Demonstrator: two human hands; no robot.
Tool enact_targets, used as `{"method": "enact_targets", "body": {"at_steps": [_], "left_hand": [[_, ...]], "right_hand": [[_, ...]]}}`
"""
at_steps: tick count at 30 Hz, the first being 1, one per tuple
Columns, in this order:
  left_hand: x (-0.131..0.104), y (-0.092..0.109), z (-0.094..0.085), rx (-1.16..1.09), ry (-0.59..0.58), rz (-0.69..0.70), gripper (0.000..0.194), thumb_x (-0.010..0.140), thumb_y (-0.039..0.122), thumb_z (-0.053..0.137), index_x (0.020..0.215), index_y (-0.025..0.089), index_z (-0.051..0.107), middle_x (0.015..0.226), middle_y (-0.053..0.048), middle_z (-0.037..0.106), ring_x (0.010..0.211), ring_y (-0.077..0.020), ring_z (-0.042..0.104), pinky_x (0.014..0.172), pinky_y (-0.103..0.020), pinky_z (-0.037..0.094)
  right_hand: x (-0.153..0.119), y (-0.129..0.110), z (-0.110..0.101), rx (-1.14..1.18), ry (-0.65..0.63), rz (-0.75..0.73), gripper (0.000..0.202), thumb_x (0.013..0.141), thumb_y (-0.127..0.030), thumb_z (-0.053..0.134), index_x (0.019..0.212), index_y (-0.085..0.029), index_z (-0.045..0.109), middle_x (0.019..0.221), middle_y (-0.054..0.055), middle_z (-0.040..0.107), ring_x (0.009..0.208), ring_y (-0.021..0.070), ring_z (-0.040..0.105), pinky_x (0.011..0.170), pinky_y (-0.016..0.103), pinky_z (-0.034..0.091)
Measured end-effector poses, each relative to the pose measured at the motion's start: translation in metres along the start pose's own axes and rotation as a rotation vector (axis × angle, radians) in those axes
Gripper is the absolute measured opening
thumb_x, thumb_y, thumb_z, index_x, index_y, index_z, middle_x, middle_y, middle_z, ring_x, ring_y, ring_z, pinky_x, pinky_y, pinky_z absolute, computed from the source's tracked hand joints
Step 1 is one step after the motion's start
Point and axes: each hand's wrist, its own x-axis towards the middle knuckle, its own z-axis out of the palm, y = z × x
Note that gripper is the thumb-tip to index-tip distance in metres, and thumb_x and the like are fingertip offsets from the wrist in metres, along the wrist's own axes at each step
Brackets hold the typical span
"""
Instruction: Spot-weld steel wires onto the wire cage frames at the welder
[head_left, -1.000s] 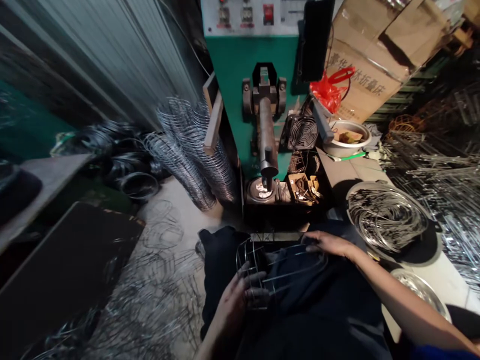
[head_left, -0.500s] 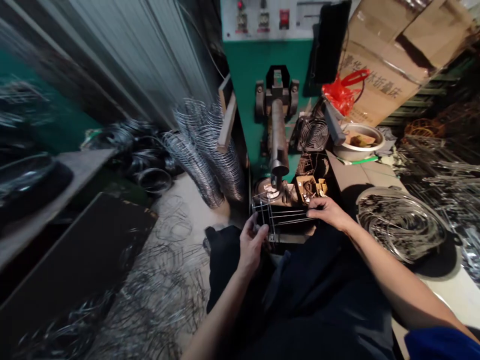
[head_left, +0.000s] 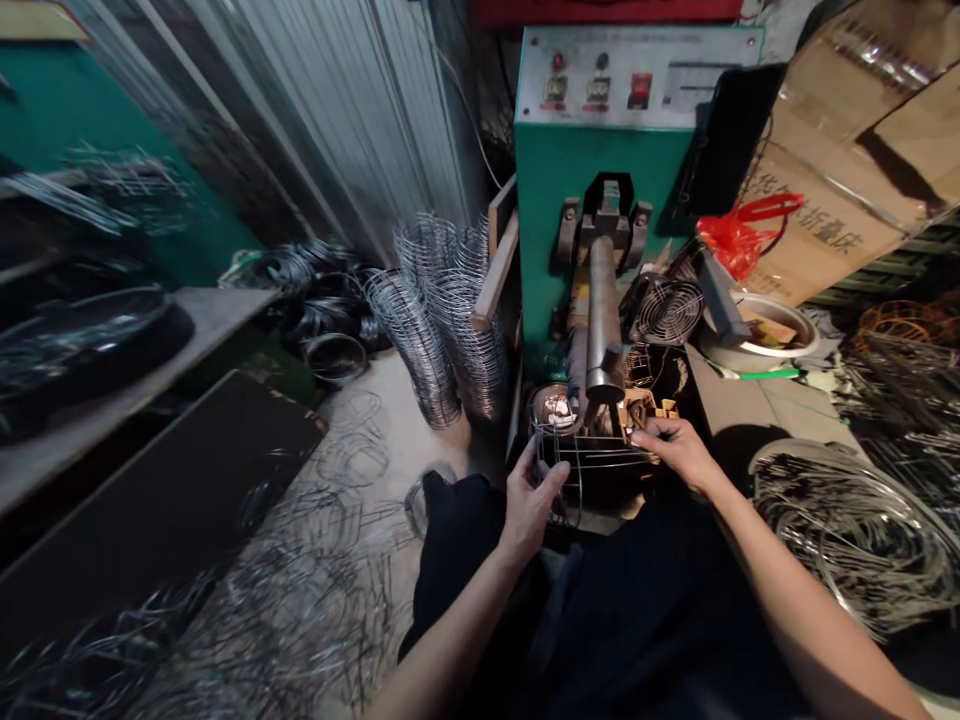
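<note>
Head view: the left hand (head_left: 531, 500) has its fingers bent around the left end of a thin wire frame (head_left: 581, 462). Its thumb sticks out a bit to the right. The right hand (head_left: 675, 452) pinches the right end of the frame, with thumb and finger close together. So the frame is up between the two hands, over the person's dark knees, at the near side of a big green machine (head_left: 622, 150). A thick round metal bar (head_left: 604, 320) pokes out of the machine toward the person, and its tip is just above and beyond the wires. I can't tell if the frame touches any metal part there.

To the left, tall stacks of wire rings (head_left: 416, 350) stand on the floor, and lots of loose wires (head_left: 300, 600) lie nearer. To the right, a round tray (head_left: 757, 450) is full of bent wires (head_left: 855, 530). Farther off on that side are a pale bowl (head_left: 720, 345), a red bag (head_left: 731, 245) and a big brown box (head_left: 817, 180).
</note>
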Motion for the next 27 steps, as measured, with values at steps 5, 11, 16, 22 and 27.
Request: {"method": "enact_targets", "body": {"at_steps": [5,11,16,22,27], "left_hand": [[0.004,0.002,0.006,-0.004,-0.008,-0.01,0.087,0.072,0.043,0.081,0.146,0.017,0.044,0.061,0.01,0.041,0.043,-0.0053,0.041,0.039,-0.02,0.048],[0.009,0.002,0.011,0.006,-0.047,0.012,0.084,0.075,0.042,0.08,0.147,0.019,0.044,0.062,0.009,0.04,0.043,-0.0056,0.042,0.038,-0.021,0.049],[0.01,0.004,0.013,-0.009,-0.051,0.017,0.085,0.073,0.043,0.08,0.146,0.019,0.045,0.06,0.01,0.039,0.043,-0.0053,0.04,0.038,-0.021,0.049],[0.013,0.005,0.016,-0.003,-0.042,-0.002,0.089,0.071,0.043,0.082,0.147,0.016,0.043,0.059,0.01,0.04,0.041,-0.005,0.039,0.036,-0.021,0.049],[0.016,0.003,0.015,-0.018,-0.073,-0.02,0.086,0.075,0.041,0.079,0.148,0.017,0.041,0.06,0.011,0.039,0.041,-0.0046,0.041,0.037,-0.021,0.05]], "right_hand": [[0.006,0.0,-0.004,-0.027,0.016,0.003,0.059,0.07,-0.063,0.073,0.053,-0.02,0.036,0.056,-0.005,0.031,0.056,0.0092,0.028,0.053,0.026,0.025],[0.01,0.002,-0.008,-0.003,0.014,0.025,0.058,0.069,-0.064,0.074,0.052,-0.02,0.039,0.053,-0.005,0.035,0.053,0.0091,0.031,0.05,0.026,0.025],[0.01,0.004,-0.01,0.038,0.016,0.067,0.057,0.068,-0.061,0.076,0.053,-0.02,0.04,0.051,-0.005,0.036,0.05,0.0085,0.03,0.047,0.025,0.023],[0.012,0.003,-0.013,0.035,0.032,0.037,0.057,0.067,-0.061,0.077,0.052,-0.019,0.041,0.053,-0.005,0.038,0.053,0.0095,0.034,0.052,0.026,0.028],[0.015,0.001,-0.019,-0.01,0.043,0.015,0.056,0.069,-0.059,0.076,0.051,-0.02,0.041,0.054,-0.005,0.036,0.054,0.0099,0.032,0.054,0.027,0.028]]}}
